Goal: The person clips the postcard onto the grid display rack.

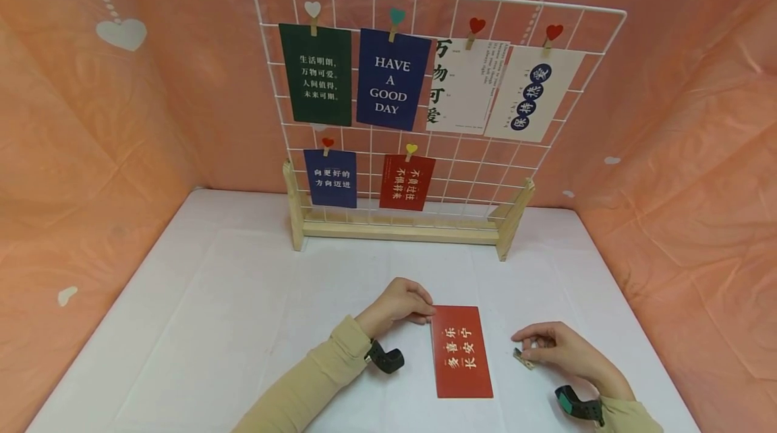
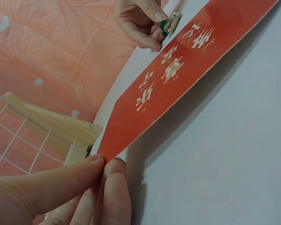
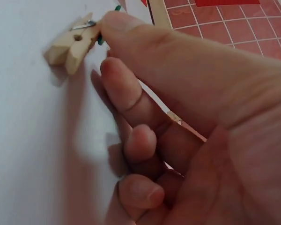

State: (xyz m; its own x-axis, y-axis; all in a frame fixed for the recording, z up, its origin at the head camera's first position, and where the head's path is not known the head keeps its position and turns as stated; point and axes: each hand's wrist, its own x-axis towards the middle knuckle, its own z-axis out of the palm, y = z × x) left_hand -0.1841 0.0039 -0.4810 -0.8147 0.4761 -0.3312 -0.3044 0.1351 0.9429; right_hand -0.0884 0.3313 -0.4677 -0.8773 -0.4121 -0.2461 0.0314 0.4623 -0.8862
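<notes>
My left hand [image 1: 400, 301] pinches the upper left corner of a red card [image 1: 458, 379] with pale characters. In the left wrist view, thumb and fingers grip that corner, and the card [image 2: 126, 122] slants up from them, its near edge casting a shadow on the table. To the card's right, my right hand [image 1: 561, 352] holds a small wooden clothespin [image 1: 523, 359] low over the white table. The right wrist view shows the thumb on the end of the clothespin [image 3: 75, 44] where a green piece peeks out; its metal spring faces up. The other fingers are curled.
Behind the hands stands a white wire grid [image 1: 461, 177] on a wooden base [image 1: 400, 232]. Several cards hang on it from heart-topped clothespins, among them a green card [image 1: 318, 109] and a smaller red card [image 1: 397, 200]. Orange cloth [image 1: 91, 150] surrounds the table [image 1: 200, 325].
</notes>
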